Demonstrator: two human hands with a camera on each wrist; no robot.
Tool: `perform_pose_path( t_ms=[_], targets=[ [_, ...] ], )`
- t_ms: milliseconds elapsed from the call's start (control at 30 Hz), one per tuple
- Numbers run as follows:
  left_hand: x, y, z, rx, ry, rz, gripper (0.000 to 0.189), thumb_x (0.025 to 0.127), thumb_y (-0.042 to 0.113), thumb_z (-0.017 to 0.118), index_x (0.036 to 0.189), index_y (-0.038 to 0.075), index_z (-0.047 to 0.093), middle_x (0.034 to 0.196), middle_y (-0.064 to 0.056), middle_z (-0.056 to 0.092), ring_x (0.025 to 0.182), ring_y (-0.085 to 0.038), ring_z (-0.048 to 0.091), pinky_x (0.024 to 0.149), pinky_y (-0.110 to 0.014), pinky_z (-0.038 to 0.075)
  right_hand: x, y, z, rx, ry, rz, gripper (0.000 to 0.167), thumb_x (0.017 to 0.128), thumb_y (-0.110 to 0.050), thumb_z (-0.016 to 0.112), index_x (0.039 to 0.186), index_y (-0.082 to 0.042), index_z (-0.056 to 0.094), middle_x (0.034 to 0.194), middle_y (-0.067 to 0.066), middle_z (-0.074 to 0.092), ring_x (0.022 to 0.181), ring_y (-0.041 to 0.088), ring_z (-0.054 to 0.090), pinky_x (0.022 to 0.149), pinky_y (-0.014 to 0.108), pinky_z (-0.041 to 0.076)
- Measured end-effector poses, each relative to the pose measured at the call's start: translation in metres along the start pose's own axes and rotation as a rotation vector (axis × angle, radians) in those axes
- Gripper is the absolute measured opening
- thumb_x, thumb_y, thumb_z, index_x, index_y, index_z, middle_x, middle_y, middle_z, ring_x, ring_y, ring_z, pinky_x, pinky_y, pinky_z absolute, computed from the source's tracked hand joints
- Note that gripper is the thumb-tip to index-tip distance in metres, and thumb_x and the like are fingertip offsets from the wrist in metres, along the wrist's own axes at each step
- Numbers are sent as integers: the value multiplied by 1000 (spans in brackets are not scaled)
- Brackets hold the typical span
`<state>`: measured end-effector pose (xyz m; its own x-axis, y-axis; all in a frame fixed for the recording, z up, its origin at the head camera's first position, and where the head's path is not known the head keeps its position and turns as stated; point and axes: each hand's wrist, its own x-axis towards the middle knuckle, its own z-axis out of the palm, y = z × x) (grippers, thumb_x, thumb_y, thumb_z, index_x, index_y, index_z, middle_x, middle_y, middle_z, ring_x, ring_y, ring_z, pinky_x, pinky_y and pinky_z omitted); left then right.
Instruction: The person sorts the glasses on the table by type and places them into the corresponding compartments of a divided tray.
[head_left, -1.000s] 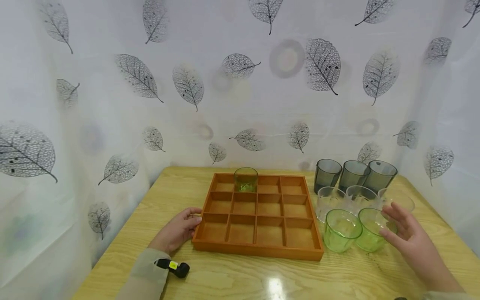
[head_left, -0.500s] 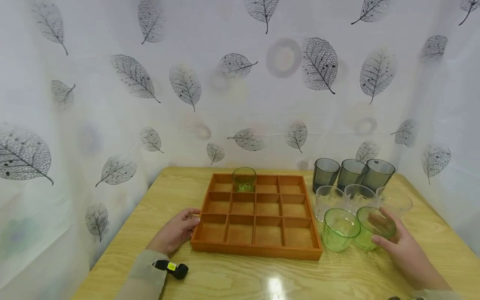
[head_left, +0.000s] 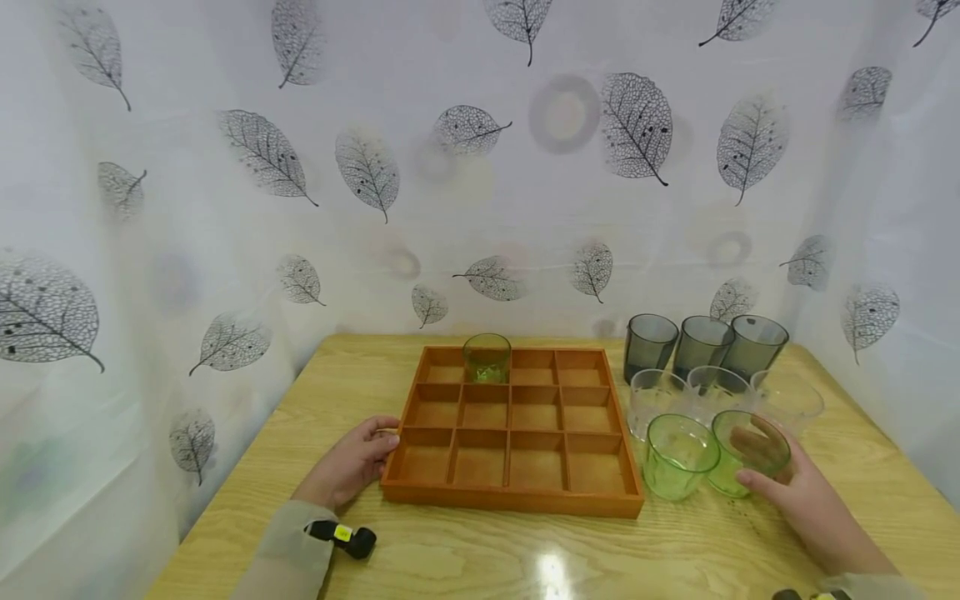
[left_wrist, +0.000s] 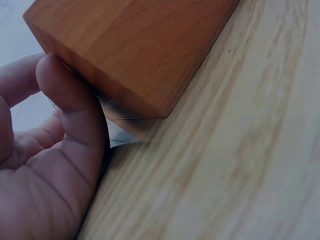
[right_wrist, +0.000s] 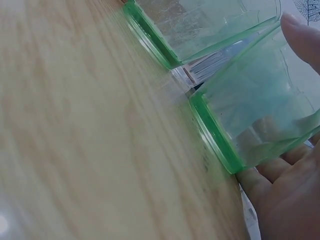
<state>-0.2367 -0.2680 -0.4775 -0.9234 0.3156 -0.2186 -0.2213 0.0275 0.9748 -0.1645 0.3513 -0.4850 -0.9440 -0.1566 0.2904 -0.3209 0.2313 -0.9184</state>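
Note:
A brown wooden tray [head_left: 517,503], divided into several compartments, lies on the table. My left hand [head_left: 356,462] grips its left edge near the front corner, and the left wrist view shows the thumb [left_wrist: 65,90] against the wood. One green glass [head_left: 487,360] stands in the back row, second compartment from the left. To the right of the tray, my right hand [head_left: 806,500] is around another green glass [head_left: 727,475], thumb at the near side and fingers behind, seen through it. A third green glass [head_left: 678,467] stands between that one and the tray.
Behind the green glasses stand several clear glasses [head_left: 656,404], and behind those, several dark grey glasses [head_left: 651,343]. A white curtain with leaf prints [head_left: 480,208] hangs along the far side of the wooden table [head_left: 465,558].
My right hand has moved left and down onto the right-hand green glass, and its fingers have closed around it. The left hand stays at the tray; the head view has shifted slightly.

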Motion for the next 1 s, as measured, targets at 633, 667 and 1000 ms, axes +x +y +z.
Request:
perform_pose_path(
  t_ms=[633,667,1000],
  targets=[
    [0,1,1,-5,7,-1,49,105,18,58,144,-2,35,103,-3,57,75,-11,51,66,-24,44,-1,-4,-1,-19,32,-1,73,99,10,56,160,-11,22,138,-17,55,120,-6,53,87,13,47],
    [0,1,1,-3,8,-1,49,105,18,58,144,-2,35,103,-3,56,75,-11,50,66,-25,44,-1,-4,-1,-22,33,1,73,99,10,56,160,-12,22,138,-17,55,120,-7,53,87,13,47],
    [0,1,1,2,4,1,52,105,19,57,145,-3,33,104,-3,56,75,-12,51,66,-25,44,-1,-11,-4,-144,58,-33,75,98,8,58,160,-8,20,145,-19,48,122,-9,51,86,13,47]
  ],
)
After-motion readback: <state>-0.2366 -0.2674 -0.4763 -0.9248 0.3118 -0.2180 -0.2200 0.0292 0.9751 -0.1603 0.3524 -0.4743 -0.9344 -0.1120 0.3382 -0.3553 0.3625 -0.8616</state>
